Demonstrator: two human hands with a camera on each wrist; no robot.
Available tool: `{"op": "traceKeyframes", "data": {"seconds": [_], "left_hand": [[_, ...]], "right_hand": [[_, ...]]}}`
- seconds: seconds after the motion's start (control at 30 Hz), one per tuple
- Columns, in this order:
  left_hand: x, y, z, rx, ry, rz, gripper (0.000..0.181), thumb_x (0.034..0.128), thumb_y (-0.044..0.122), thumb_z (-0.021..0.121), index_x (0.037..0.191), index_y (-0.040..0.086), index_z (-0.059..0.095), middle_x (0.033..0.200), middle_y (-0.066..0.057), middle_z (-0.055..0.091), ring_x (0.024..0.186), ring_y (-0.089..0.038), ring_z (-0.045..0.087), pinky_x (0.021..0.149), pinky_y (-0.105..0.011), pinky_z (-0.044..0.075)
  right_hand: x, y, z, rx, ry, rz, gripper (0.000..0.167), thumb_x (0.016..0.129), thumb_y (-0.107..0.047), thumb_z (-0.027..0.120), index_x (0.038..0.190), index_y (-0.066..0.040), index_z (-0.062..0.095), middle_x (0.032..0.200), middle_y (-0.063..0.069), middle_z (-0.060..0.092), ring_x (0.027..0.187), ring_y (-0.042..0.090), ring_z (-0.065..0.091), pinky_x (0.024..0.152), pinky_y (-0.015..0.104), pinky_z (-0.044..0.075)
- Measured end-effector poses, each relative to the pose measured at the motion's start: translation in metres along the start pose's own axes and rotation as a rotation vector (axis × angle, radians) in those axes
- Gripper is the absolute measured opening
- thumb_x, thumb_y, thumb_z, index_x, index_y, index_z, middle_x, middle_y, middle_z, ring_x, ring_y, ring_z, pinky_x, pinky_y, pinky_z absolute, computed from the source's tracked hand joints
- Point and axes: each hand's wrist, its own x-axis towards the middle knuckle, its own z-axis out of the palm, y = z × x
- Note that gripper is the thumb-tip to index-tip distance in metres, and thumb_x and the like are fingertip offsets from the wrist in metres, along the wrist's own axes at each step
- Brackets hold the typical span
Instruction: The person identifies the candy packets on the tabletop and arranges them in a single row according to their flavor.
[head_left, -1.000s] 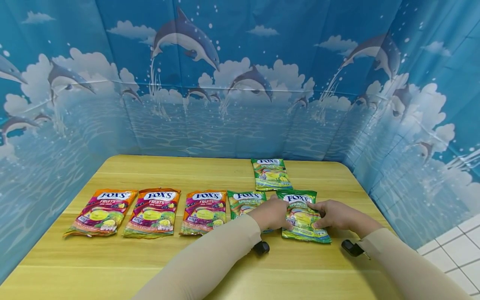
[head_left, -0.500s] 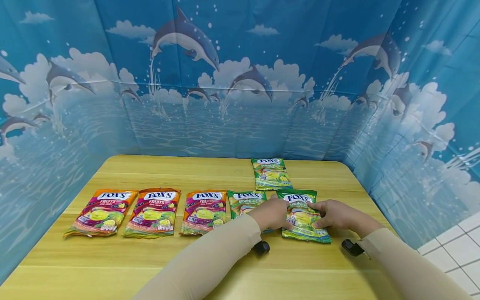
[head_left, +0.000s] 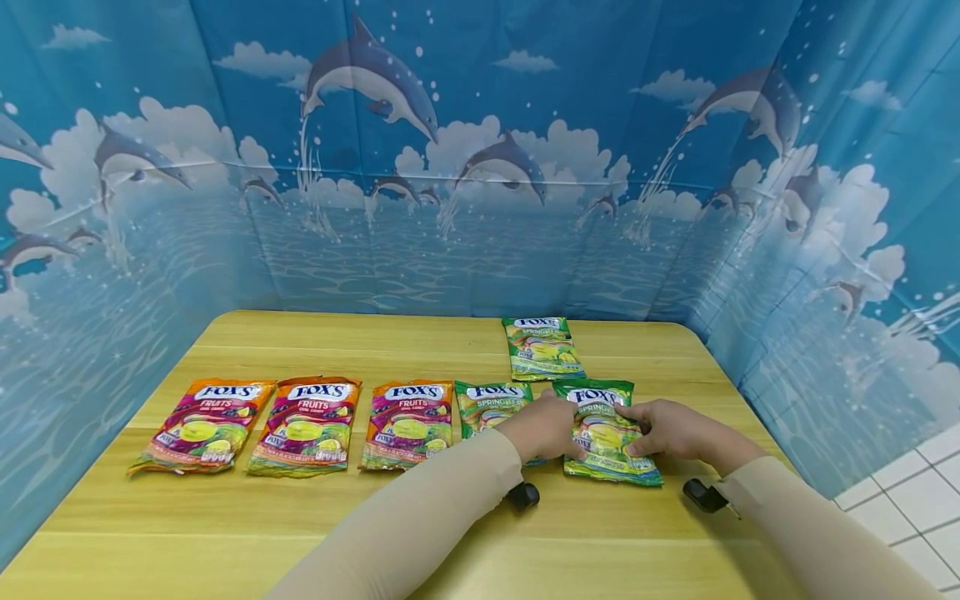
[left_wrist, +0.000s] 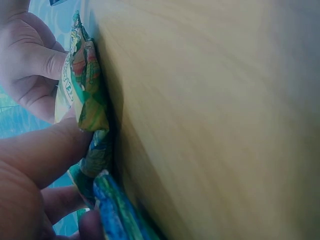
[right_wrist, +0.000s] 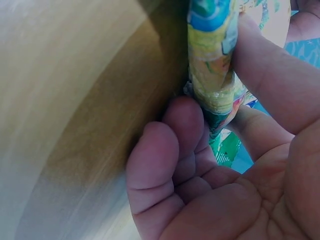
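Note:
A green Fox's candy bag (head_left: 603, 429) lies face up at the right end of the front row. Its left edge is gripped by my left hand (head_left: 543, 427), and my right hand (head_left: 672, 430) holds the right edge, thumb on the front. In the right wrist view the thumb (right_wrist: 280, 80) presses the bag's printed face while curled fingertips (right_wrist: 185, 122) sit at its edge by the table. Another green candy bag (head_left: 487, 404) is partly hidden beneath my left hand and sleeve. A third green bag (head_left: 543, 350) lies behind the row.
Three orange-and-purple Fox's fruit candy bags, the left one (head_left: 202, 425), the middle one (head_left: 306, 429) and the right one (head_left: 407, 425), continue the row leftward. The wooden table (head_left: 225, 533) meets a dolphin-print curtain (head_left: 465, 233) at the back and sides. White tiles (head_left: 915, 492) show at right.

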Motion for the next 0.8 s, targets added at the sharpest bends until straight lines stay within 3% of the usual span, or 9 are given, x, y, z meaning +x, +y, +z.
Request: {"op": "traceKeyframes", "data": {"seconds": [0.17, 0.27, 0.33, 0.4, 0.5, 0.57, 0.67, 0.73, 0.8], "left_hand": [[0.001, 0.001, 0.002, -0.002, -0.005, 0.003, 0.078, 0.0897, 0.056, 0.079, 0.156, 0.024, 0.053, 0.154, 0.006, 0.058, 0.144, -0.017, 0.050, 0.104, -0.028, 0.055], [0.000, 0.002, 0.001, -0.017, -0.006, 0.003, 0.074, 0.0892, 0.054, 0.080, 0.152, 0.022, 0.057, 0.148, 0.004, 0.063, 0.136, -0.015, 0.055, 0.097, -0.028, 0.056], [0.000, 0.003, -0.001, -0.028, -0.009, 0.007, 0.061, 0.0884, 0.052, 0.082, 0.137, 0.018, 0.068, 0.132, 0.003, 0.070, 0.123, -0.014, 0.059, 0.089, -0.028, 0.057], [0.000, 0.004, -0.005, -0.024, -0.016, 0.007, 0.044, 0.0876, 0.052, 0.083, 0.112, 0.016, 0.076, 0.109, 0.003, 0.074, 0.110, -0.013, 0.060, 0.078, -0.028, 0.056], [0.002, 0.004, -0.012, 0.003, -0.031, 0.019, 0.038, 0.0872, 0.053, 0.083, 0.083, 0.016, 0.075, 0.084, 0.003, 0.072, 0.099, -0.014, 0.056, 0.069, -0.030, 0.053], [0.005, 0.000, -0.019, 0.017, -0.025, 0.016, 0.042, 0.0881, 0.056, 0.081, 0.093, 0.015, 0.078, 0.094, 0.002, 0.075, 0.105, -0.014, 0.057, 0.072, -0.030, 0.055], [0.010, -0.012, -0.033, -0.058, 0.013, -0.020, 0.060, 0.0921, 0.058, 0.077, 0.133, 0.015, 0.069, 0.133, -0.002, 0.069, 0.122, -0.017, 0.060, 0.087, -0.033, 0.058], [0.016, -0.025, -0.043, -0.096, 0.055, -0.056, 0.066, 0.0957, 0.058, 0.072, 0.147, 0.016, 0.061, 0.156, -0.002, 0.055, 0.141, -0.021, 0.053, 0.105, -0.038, 0.055], [0.021, -0.040, -0.051, -0.169, 0.095, -0.093, 0.069, 0.0990, 0.054, 0.069, 0.154, 0.015, 0.055, 0.165, -0.005, 0.045, 0.153, -0.027, 0.042, 0.116, -0.045, 0.048]], "right_hand": [[0.000, 0.000, -0.002, -0.066, 0.000, -0.012, 0.083, 0.091, -0.025, 0.084, 0.157, 0.003, 0.043, 0.091, 0.005, 0.061, 0.083, 0.020, 0.049, 0.077, 0.035, 0.043], [0.000, -0.002, -0.003, -0.134, -0.005, -0.021, 0.082, 0.091, -0.026, 0.083, 0.156, 0.005, 0.044, 0.102, 0.009, 0.068, 0.089, 0.022, 0.055, 0.080, 0.039, 0.049], [0.001, -0.006, -0.004, -0.191, -0.003, -0.019, 0.081, 0.090, -0.027, 0.084, 0.154, 0.006, 0.047, 0.113, 0.016, 0.071, 0.098, 0.028, 0.064, 0.087, 0.045, 0.055], [0.001, -0.011, -0.006, -0.249, 0.006, -0.012, 0.079, 0.089, -0.028, 0.086, 0.151, 0.007, 0.052, 0.126, 0.023, 0.070, 0.112, 0.037, 0.067, 0.095, 0.053, 0.056], [0.003, -0.021, -0.011, -0.308, 0.017, 0.008, 0.074, 0.086, -0.028, 0.088, 0.146, 0.006, 0.058, 0.132, 0.025, 0.069, 0.117, 0.041, 0.067, 0.097, 0.056, 0.056], [0.006, -0.026, -0.016, -0.305, 0.030, 0.020, 0.071, 0.088, -0.029, 0.086, 0.144, 0.006, 0.059, 0.115, 0.022, 0.073, 0.098, 0.033, 0.070, 0.085, 0.051, 0.058], [0.013, -0.033, -0.025, -0.296, 0.093, 0.005, 0.066, 0.095, -0.033, 0.079, 0.144, 0.007, 0.058, 0.097, 0.015, 0.074, 0.080, 0.023, 0.065, 0.072, 0.043, 0.055], [0.021, -0.037, -0.029, -0.270, 0.155, -0.008, 0.066, 0.100, -0.036, 0.073, 0.147, 0.007, 0.055, 0.101, 0.020, 0.074, 0.082, 0.027, 0.068, 0.073, 0.044, 0.056], [0.031, -0.041, -0.032, -0.244, 0.202, -0.020, 0.068, 0.104, -0.037, 0.067, 0.153, 0.006, 0.049, 0.124, 0.029, 0.070, 0.104, 0.039, 0.070, 0.084, 0.050, 0.059]]}}
